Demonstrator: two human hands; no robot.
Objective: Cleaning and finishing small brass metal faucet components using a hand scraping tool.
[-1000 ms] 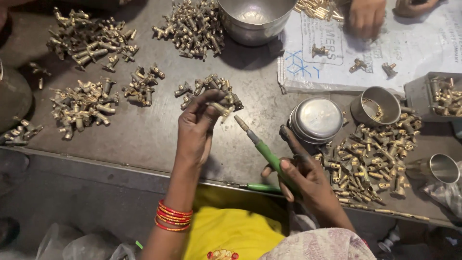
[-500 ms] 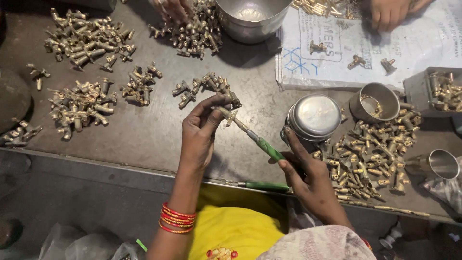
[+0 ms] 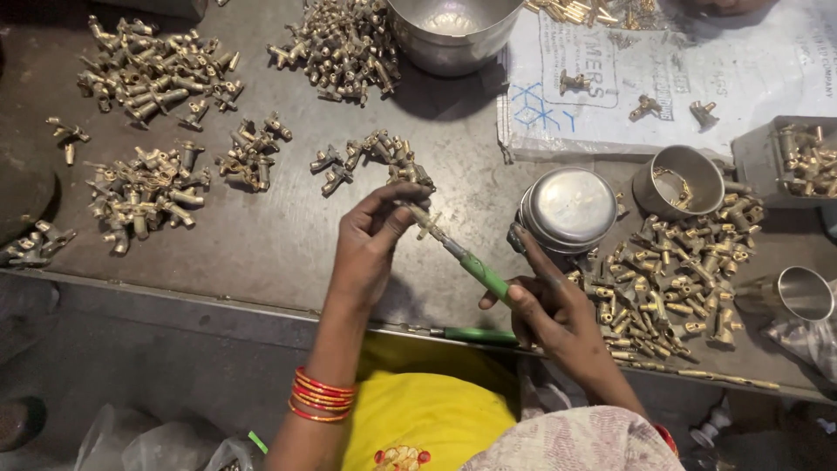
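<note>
My left hand (image 3: 370, 240) pinches a small brass fitting (image 3: 425, 221) just above the dark metal table (image 3: 261, 253). My right hand (image 3: 545, 305) grips a green-handled screwdriver (image 3: 475, 266), whose metal tip meets the fitting. Both hands hover near the table's front edge. A small cluster of brass fittings (image 3: 370, 161) lies just beyond my left hand. A large heap of the same fittings (image 3: 676, 283) spreads to the right of my right hand.
More brass piles (image 3: 153, 70) (image 3: 144, 196) (image 3: 344, 44) lie left and back. A steel bowl (image 3: 453, 30), a round lidded tin (image 3: 571, 209), a steel cup (image 3: 680, 179) and a printed white sack (image 3: 663, 78) stand behind. A second green tool (image 3: 475, 334) rests at the edge.
My hands and the screwdriver have stayed together near the front edge, shifting only slightly. Another person's hands at the far edge have drawn back out of view.
</note>
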